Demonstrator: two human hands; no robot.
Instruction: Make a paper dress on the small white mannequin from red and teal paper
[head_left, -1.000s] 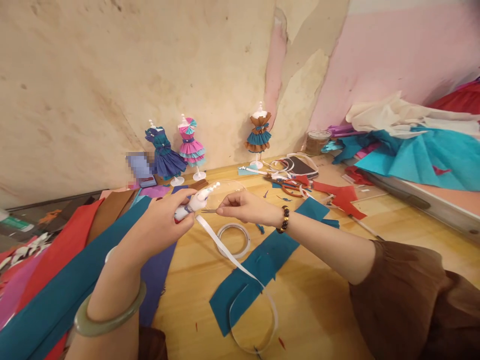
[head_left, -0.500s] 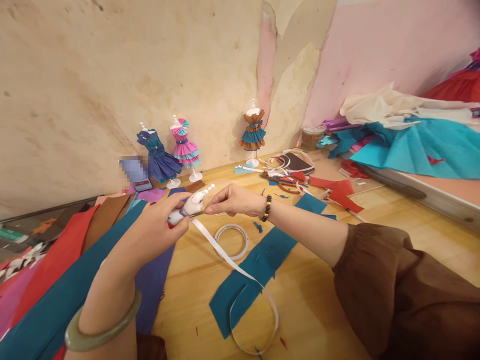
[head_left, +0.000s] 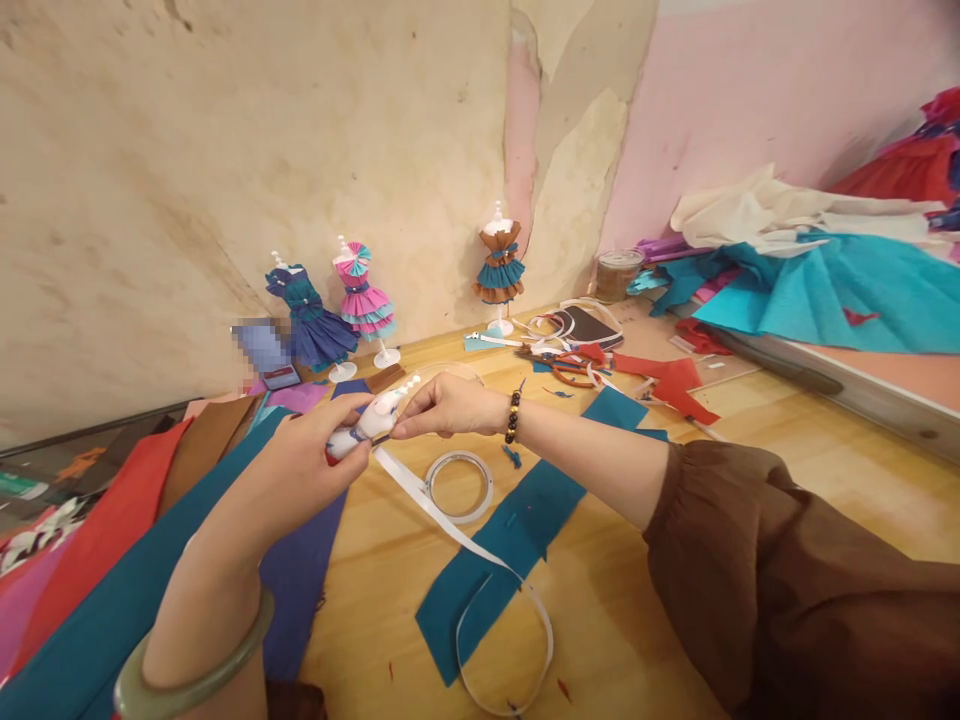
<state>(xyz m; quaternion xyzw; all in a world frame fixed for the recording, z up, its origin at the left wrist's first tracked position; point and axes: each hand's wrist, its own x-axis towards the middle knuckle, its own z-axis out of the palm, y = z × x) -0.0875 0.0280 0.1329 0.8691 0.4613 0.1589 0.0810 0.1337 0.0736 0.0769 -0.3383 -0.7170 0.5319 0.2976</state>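
My left hand (head_left: 319, 440) is wrapped around a small white mannequin (head_left: 381, 412), which lies tilted with its beaded neck pointing up and to the right. A dark blue band circles the mannequin's waist. From the right, my right hand (head_left: 461, 403) pinches the end of a narrow dark strip (head_left: 381, 438) at that waist. A white ribbon-like tape (head_left: 420, 492) hangs just below my hands and trails down to a loop on the table. Beside it lies a tape roll (head_left: 491, 490). Under the tape is a teal crepe paper strip (head_left: 525, 515).
Dressed mannequins stand along the wall: a blue one (head_left: 311, 315), a pink one (head_left: 365, 300) and a brown-teal one (head_left: 500, 265). Orange-handled scissors (head_left: 574, 375) lie by red scraps (head_left: 675, 385). Coloured paper strips (head_left: 127, 530) cover the left side; turquoise paper (head_left: 832, 295) is piled right.
The view has shifted slightly. My right hand has moved a little closer to the mannequin, with less of the dark strip stretched between them. My left hand keeps its hold.
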